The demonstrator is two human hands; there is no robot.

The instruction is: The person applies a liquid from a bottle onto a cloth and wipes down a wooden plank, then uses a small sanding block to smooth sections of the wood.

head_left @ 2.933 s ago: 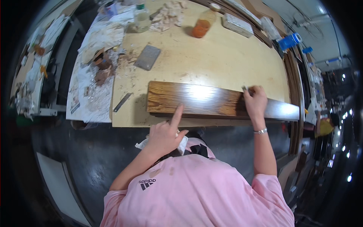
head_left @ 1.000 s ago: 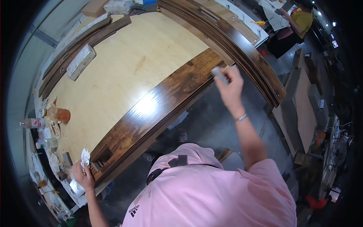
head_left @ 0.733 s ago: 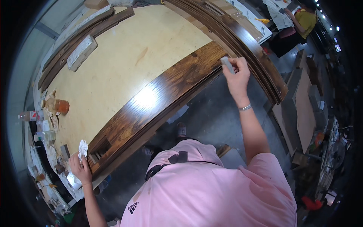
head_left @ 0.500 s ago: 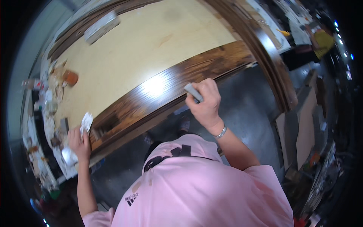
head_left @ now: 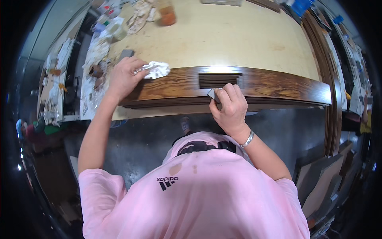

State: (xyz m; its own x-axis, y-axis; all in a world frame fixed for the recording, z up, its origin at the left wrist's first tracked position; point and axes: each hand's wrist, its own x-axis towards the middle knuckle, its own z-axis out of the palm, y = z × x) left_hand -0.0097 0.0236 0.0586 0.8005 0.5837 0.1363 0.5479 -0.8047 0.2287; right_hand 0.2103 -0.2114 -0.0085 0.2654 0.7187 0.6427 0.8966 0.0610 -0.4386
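- We keep our left hand above the left end of the dark wood-grain board, thumb and fingers pinched nearly together on a crumpled white cloth.
- The cloth juts out to the right of our fingertips, over the board's far edge; we cannot tell whether it touches the wood.
- Our right hand is at the board's near edge, its fingers curled closely round a small grey block.
- That block sits just below the rectangular opening in the board; we cannot make out whether it presses on the surface.
- The board lies lengthwise along the near side of the pale table, with more dark layers showing beneath it.
- Beyond our left hand we see a flat grey piece and, farther back, a jar of orange liquid.
- A stained white sheet covers the left side, and long dark lengths of wood line the right.
- We wear a silvery bracelet on our right wrist.
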